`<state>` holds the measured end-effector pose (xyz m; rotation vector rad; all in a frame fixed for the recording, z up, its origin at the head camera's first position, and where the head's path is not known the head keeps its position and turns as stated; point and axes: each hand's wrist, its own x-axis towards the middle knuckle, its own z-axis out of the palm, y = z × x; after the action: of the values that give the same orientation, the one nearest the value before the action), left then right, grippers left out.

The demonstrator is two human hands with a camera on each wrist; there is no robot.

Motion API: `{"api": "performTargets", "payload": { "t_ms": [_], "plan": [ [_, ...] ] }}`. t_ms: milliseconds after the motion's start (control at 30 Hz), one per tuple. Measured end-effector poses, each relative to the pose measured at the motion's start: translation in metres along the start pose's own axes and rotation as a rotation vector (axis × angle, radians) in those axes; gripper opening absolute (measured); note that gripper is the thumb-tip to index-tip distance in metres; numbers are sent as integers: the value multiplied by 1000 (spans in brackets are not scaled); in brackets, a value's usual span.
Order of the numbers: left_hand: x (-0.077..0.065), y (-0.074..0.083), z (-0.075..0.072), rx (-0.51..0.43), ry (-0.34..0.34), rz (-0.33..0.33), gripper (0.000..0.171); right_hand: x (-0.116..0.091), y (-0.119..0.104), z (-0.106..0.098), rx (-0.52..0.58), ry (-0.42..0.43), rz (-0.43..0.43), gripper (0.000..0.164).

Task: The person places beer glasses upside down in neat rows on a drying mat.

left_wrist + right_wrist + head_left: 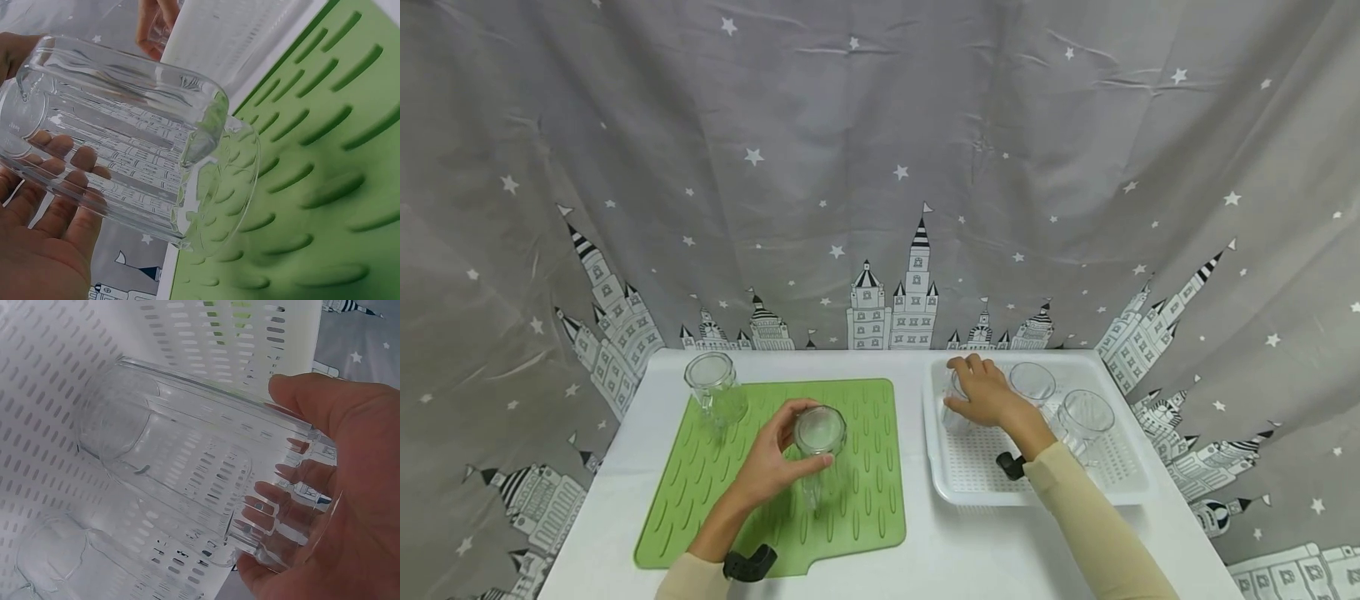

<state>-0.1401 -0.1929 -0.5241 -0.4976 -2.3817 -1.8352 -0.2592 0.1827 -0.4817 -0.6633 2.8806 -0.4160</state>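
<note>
My left hand (769, 467) holds a clear glass mug (822, 432) upside down over the green drying mat (868, 521), thumb and fingers curled round its base end. In the left wrist view the mug's rim (251, 194) is at the mat; whether it touches, I cannot tell. To the right, my right hand (988, 396) reaches into a white perforated basket (940, 487) and grips another glass mug (187, 437) round its top. That mug stands near the basket's left wall, its lower end at the perforated floor.
Two more glass mugs, one at the back (1032, 383) and one nearer the right side (1086, 417), stand in the basket. Another glass mug (713, 385) is on the mat's far left corner. A grey curtain (880, 125) hangs behind the white table (917, 567).
</note>
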Motion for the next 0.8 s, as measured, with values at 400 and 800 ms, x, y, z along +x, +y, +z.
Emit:
{"api": "performTargets", "payload": {
  "t_ms": [400, 800],
  "plan": [
    [38, -14, -26, 82, 30, -67, 75, 0, 3, 2, 30, -2, 6, 58],
    [71, -21, -54, 141, 72, -126, 88, -1, 1, -3, 34, -27, 41, 57]
  ]
}}
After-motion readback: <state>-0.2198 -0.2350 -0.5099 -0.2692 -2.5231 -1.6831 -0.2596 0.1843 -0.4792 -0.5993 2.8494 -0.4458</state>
